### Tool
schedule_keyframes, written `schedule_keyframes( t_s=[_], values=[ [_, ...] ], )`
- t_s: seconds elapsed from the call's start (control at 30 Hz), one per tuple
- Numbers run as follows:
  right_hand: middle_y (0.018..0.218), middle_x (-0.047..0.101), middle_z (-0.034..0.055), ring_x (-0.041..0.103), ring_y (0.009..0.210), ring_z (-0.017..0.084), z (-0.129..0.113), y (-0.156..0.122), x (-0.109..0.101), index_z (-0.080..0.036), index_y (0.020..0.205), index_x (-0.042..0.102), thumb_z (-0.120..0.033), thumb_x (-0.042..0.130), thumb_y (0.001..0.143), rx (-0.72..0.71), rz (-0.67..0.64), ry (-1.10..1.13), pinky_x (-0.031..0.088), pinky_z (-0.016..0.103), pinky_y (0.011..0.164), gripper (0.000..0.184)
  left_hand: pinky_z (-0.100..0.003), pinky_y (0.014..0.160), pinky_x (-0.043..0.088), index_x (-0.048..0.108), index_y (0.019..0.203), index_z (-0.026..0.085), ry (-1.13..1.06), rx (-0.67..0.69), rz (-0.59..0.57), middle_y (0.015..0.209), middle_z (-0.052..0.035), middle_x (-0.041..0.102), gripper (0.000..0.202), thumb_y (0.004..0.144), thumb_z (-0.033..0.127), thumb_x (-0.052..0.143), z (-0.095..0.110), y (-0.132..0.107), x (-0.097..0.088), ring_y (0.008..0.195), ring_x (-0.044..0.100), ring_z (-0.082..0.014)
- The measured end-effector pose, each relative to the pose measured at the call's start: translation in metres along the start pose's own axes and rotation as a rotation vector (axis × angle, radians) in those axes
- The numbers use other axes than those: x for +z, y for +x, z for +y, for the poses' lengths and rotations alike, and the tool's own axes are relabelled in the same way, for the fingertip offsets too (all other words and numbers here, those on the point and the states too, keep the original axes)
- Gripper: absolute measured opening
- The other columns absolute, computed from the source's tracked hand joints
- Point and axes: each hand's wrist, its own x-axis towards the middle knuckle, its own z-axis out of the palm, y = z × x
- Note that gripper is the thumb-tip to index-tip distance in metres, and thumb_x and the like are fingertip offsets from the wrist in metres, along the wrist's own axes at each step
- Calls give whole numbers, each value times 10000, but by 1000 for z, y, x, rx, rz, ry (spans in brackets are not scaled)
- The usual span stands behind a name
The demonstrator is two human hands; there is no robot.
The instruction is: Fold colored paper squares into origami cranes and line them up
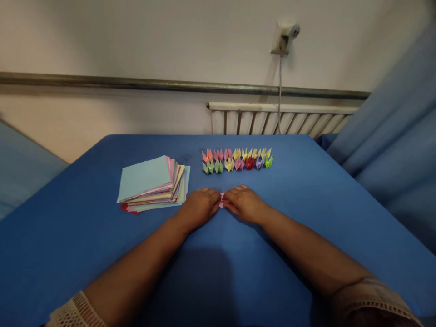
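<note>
My left hand [199,206] and my right hand [245,203] rest close together on the blue table [306,218], fingers curled. Between them they pinch a small pink folded paper [222,200], mostly hidden by the fingers. Just beyond the hands stand two rows of small folded paper pieces [237,160] in pink, yellow, green, red and purple. Left of my left hand lies a fanned stack of coloured paper squares [153,184] with a light blue sheet on top.
A white radiator [279,119] and a metal rail [136,83] run along the wall behind the table. A wall plug with a cable [283,36] hangs above the radiator. Blue fabric [398,136] rises at the right.
</note>
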Motion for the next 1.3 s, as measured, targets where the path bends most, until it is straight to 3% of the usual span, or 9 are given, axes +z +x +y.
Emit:
schedule_keyframes(
  t_s=[0.13,0.3,0.53,0.7,0.97,1.13,1.3],
  values=[
    [925,679,73,569,874,184,1,1,4,-157,997,639,-307,410,984,71,-9,8,352,322,803,274,-315,736,409,622,912,194,-97,-109,40,852,-57,644,185,915,262,450,0,0,1,813,571,-205],
    [918,669,72,564,878,178,0,3,6,-155,974,634,-286,412,978,115,7,36,359,313,813,258,-319,780,399,634,895,205,-201,-123,76,839,-32,665,165,910,263,481,-3,2,6,827,572,-196],
    [918,676,63,579,887,186,-1,6,9,-162,955,624,-277,455,955,225,32,94,367,310,825,204,-292,740,406,643,948,211,-399,-251,81,864,-20,679,193,902,289,473,-7,9,11,830,573,-188],
    [917,676,48,578,871,177,-2,8,10,-177,1001,607,-225,461,948,268,60,130,374,294,825,163,-294,725,388,648,864,205,-354,-265,70,794,-14,664,198,888,269,462,-6,11,10,761,557,-179],
    [917,639,80,523,878,205,-3,6,10,-169,910,628,-241,410,968,181,70,-32,379,318,797,237,-323,727,373,642,852,203,-159,-335,116,796,-40,643,143,850,252,507,-8,8,18,765,537,-201],
    [928,635,82,522,874,217,-7,5,10,-169,921,630,-264,411,967,204,61,-88,377,341,791,243,-340,764,379,644,914,205,-100,-264,120,869,-54,640,170,885,242,481,-2,9,12,853,534,-220],
    [903,618,71,525,875,201,-4,9,14,-176,885,616,-301,433,962,272,72,-37,388,318,790,234,-307,714,398,615,888,192,-188,-228,42,858,-47,624,181,908,237,440,1,9,10,802,561,-193]
  ],
)
